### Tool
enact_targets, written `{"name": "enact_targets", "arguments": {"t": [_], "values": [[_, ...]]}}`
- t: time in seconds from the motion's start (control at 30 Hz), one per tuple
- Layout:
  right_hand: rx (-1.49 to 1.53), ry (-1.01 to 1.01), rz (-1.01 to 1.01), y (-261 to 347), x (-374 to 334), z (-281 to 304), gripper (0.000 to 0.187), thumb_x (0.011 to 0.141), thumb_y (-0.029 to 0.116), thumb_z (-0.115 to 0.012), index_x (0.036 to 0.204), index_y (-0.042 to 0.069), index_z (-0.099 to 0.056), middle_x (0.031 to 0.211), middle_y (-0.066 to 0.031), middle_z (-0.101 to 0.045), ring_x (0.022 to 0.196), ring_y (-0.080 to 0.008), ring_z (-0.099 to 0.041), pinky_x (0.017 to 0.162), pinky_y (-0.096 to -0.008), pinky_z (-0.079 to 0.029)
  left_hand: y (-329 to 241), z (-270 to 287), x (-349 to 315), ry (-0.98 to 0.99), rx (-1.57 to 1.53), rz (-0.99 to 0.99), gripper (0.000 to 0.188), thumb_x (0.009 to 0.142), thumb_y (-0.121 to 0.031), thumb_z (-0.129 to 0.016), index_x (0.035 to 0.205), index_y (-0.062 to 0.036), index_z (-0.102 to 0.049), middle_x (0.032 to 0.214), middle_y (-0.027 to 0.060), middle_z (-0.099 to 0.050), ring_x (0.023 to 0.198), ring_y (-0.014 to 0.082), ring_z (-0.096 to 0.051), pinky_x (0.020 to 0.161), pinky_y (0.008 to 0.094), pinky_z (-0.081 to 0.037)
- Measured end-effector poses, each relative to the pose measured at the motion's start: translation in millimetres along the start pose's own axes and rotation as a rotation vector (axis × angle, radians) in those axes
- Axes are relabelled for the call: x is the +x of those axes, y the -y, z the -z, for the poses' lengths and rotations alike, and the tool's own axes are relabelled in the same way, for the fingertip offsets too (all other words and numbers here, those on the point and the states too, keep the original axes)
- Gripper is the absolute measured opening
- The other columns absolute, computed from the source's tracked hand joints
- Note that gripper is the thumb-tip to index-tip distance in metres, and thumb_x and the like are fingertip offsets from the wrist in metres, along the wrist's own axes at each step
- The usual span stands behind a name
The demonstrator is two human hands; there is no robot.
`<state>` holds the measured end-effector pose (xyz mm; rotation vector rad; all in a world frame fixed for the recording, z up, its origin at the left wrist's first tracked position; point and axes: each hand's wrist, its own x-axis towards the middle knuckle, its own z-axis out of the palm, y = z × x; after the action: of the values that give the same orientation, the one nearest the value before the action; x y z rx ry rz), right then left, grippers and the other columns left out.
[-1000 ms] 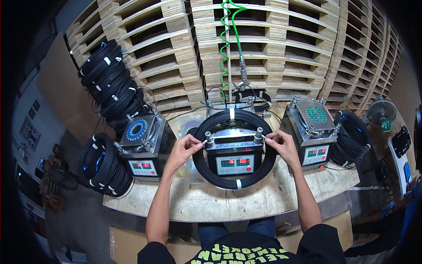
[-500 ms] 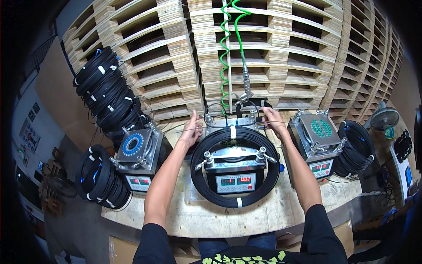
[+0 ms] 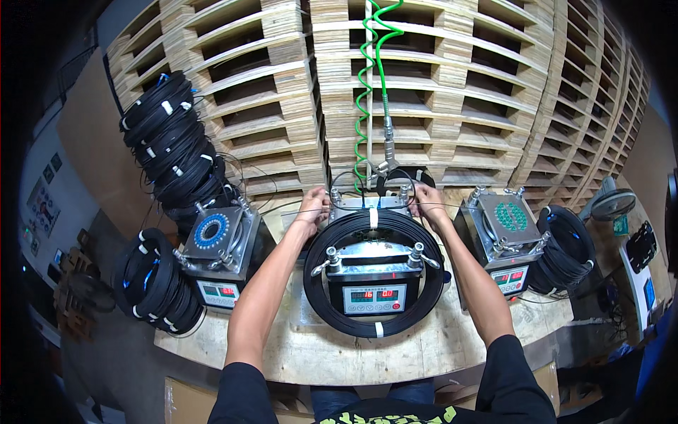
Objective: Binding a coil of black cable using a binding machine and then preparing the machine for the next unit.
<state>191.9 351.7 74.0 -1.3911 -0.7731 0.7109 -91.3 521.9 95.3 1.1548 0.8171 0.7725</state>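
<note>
A black cable coil (image 3: 374,330) with white ties hangs around the front of the middle polishing machine (image 3: 373,298). At the machine's back-left clamp post (image 3: 335,194), my left hand (image 3: 313,207) is closed, its fingertips partly hidden. My right hand (image 3: 428,202) is likewise closed beside the back-right clamp post (image 3: 404,193). What the fingers hold cannot be made out; thin black cable strands pass near both hands. In front, two metal clamp posts with side levers stand on the machine's top plate (image 3: 374,250).
A similar machine (image 3: 219,249) with a blue ring stands left, another (image 3: 505,230) with green pieces right. Stacked cable coils (image 3: 173,134) rise at back left; more coils flank both machines. Pallets (image 3: 424,78) and a green spiral air hose (image 3: 363,106) are behind, a fan (image 3: 611,203) far right.
Both hands have moved in toward the middle machine's rear clamp posts, and the left thumb, raised before, is now folded in. The middle machine's display has changed. The whole view has shifted slightly.
</note>
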Motion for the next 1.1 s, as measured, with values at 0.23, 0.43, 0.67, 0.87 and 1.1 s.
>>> {"name": "enact_targets", "arguments": {"t": [0.23, 0.43, 0.67, 0.87, 1.1], "values": [[-0.423, 0.070, -0.081, 47, -65, -35, 0.025, 0.095, 0.019, -0.055, 0.108, 0.004, -0.071, 0.093, -0.0039, -0.069, 0.073, -0.0115, -0.060, 0.066, -0.0264, -0.047, -30, 18, -64, 0.129, 0.405, 0.135, 0.029, 0.098, -0.027, -0.057, 0.121, -0.0102, -0.062, 0.092, 0.0018, -0.063, 0.071, 0.0127, -0.055, 0.061, 0.0291, -0.048], [-0.364, 0.124, -0.040, 58, -72, -42, 0.032, 0.091, 0.028, -0.054, 0.089, -0.001, -0.069, 0.079, -0.0070, -0.068, 0.065, -0.0136, -0.061, 0.059, -0.0290, -0.047, -24, 8, -61, 0.113, 0.500, -0.144, 0.032, 0.098, -0.020, -0.043, 0.117, -0.0048, -0.064, 0.104, 0.0100, -0.068, 0.088, 0.0162, -0.062, 0.077, 0.0331, -0.050], [-0.183, 0.149, -0.155, 68, -96, -33, 0.046, 0.091, 0.041, -0.052, 0.098, -0.002, -0.069, 0.082, -0.0064, -0.068, 0.071, -0.0138, -0.062, 0.065, -0.0285, -0.049, -35, -14, -97, 0.311, 0.285, -0.059, 0.041, 0.095, -0.012, -0.040, 0.135, -0.0087, -0.050, 0.100, 0.0069, -0.059, 0.089, 0.0155, -0.058, 0.079, 0.0287, -0.046], [-0.330, 0.035, -0.144, 62, -83, -42, 0.078, 0.084, 0.070, -0.056, 0.091, -0.006, -0.072, 0.085, -0.0145, -0.070, 0.081, -0.0202, -0.065, 0.074, -0.0335, -0.050, -41, -3, -104, 0.339, 0.129, -0.006, 0.047, 0.090, -0.027, -0.052, 0.135, -0.0122, -0.048, 0.089, -0.0004, -0.050, 0.075, 0.0101, -0.049, 0.070, 0.0238, -0.045], [-0.473, -0.057, 0.014, 40, -52, -41, 0.077, 0.090, 0.062, -0.054, 0.091, -0.014, -0.066, 0.090, -0.0290, -0.069, 0.092, -0.0350, -0.068, 0.081, -0.0415, -0.050, -37, -18, -80, 0.178, 0.385, -0.091, 0.056, 0.087, -0.034, -0.061, 0.137, -0.0111, -0.046, 0.106, 0.0074, -0.063, 0.099, 0.0176, -0.056, 0.086, 0.0310, -0.046]]}}
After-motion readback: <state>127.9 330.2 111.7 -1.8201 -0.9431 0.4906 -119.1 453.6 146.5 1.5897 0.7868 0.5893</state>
